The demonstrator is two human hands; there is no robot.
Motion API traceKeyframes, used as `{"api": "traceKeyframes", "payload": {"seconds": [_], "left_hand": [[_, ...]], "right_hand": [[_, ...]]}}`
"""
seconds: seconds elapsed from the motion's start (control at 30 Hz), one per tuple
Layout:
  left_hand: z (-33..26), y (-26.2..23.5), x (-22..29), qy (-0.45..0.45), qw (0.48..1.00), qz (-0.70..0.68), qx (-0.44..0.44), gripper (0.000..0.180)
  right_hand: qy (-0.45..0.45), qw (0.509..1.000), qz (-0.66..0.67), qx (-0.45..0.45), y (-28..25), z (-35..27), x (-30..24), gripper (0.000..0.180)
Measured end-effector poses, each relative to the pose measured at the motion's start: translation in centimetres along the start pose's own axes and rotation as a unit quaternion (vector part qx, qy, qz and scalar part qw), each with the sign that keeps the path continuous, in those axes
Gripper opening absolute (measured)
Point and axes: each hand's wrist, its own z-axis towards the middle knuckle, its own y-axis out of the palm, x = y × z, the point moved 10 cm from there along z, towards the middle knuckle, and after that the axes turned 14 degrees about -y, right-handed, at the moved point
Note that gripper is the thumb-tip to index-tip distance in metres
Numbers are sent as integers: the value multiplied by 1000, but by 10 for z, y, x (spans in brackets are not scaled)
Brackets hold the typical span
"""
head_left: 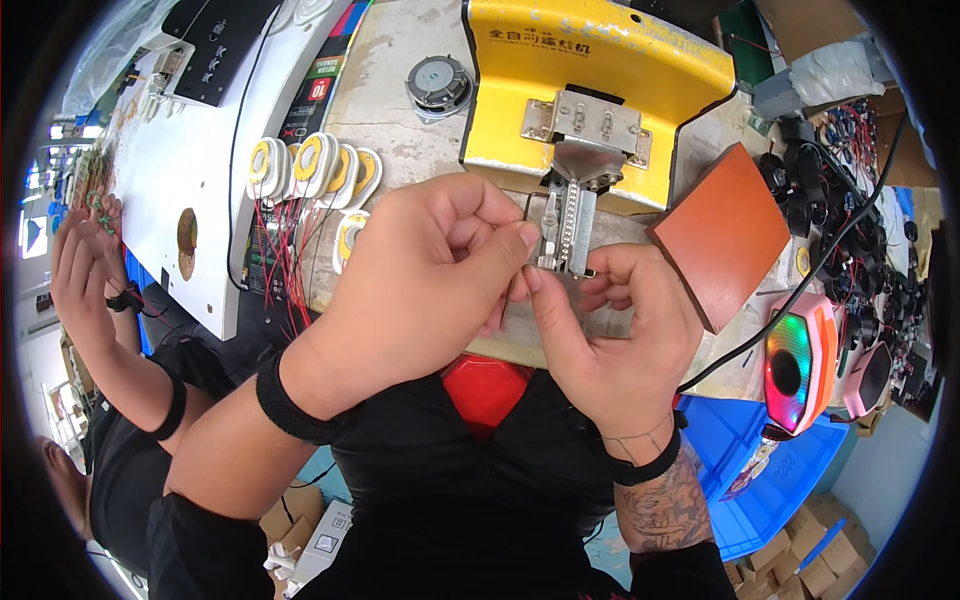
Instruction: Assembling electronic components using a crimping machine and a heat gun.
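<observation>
A yellow screw feeder [600,40] stands in front of me, with a metal rail [570,225] of small screws pointing toward me. My left hand [420,260] is closed in a pinch of thumb and forefinger just left of the rail's tip. Close below it, my right hand [625,335] is closed too, its thumb and fingers meeting by the end of the rail. The two sets of fingertips almost touch. Whatever they hold is too small or too hidden to make out.
Left of my hands lie several white discs with yellow rings [315,165] and red wires. A round speaker part [440,85] sits beside the feeder. At right are an orange-brown slab [725,235], a lit speaker [790,360] and a blue crate [775,490]. A co-worker's hand [85,270] is far left.
</observation>
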Motion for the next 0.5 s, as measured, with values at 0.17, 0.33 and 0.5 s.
{"api": "traceKeyframes", "payload": {"seconds": [0.17,0.33,0.5], "left_hand": [[0,-1,-1,49,998,28,7,15],[-1,1,-1,67,998,12,-8,10],[-2,2,-2,144,989,40,15,14]], "right_hand": [[6,1000,6,-1,1,-1,1,34],[16,1000,10,-1,2,-4,2,35],[20,1000,8,-2,3,-4,2,35]]}}
